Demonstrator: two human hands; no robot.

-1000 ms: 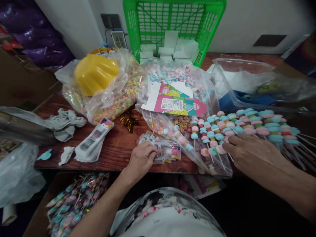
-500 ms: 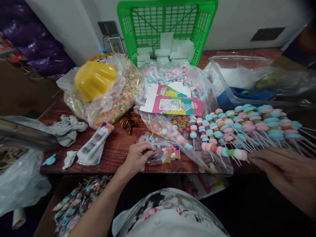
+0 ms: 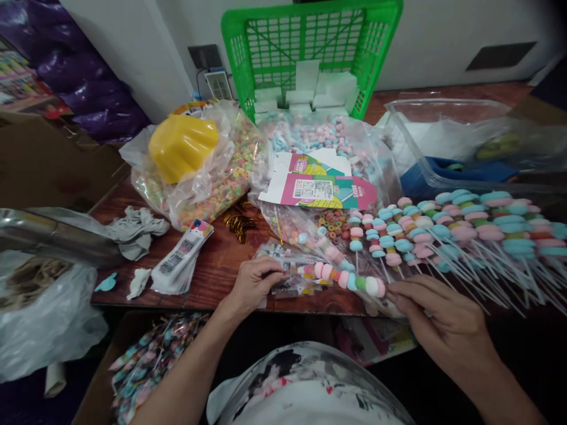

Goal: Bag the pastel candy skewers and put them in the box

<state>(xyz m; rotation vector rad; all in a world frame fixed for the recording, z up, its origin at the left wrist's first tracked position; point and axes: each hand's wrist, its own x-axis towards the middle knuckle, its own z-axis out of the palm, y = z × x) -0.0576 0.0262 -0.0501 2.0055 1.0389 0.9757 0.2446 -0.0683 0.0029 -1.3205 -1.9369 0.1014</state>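
My left hand (image 3: 254, 283) rests at the table's front edge with its fingers curled on a small stack of printed clear packets (image 3: 292, 274). My right hand (image 3: 436, 316) pinches the stick of one candy skewer (image 3: 343, 277), whose pink, blue, green and white pieces point left towards the packets. A big pile of the same pastel skewers (image 3: 460, 227) lies on clear plastic to the right of both hands.
A yellow scoop (image 3: 181, 144) lies on a bag of coloured cereal rings (image 3: 221, 177). Behind stand a green basket (image 3: 310, 35), a bag of pink and blue candy (image 3: 310, 133), a flat pink box (image 3: 319, 189), and a clear tub (image 3: 443, 130). Another packet stack (image 3: 181, 265) lies left.
My right hand pulled one skewer out of the pile and carried it left to the packets. My left hand stayed on the packets.
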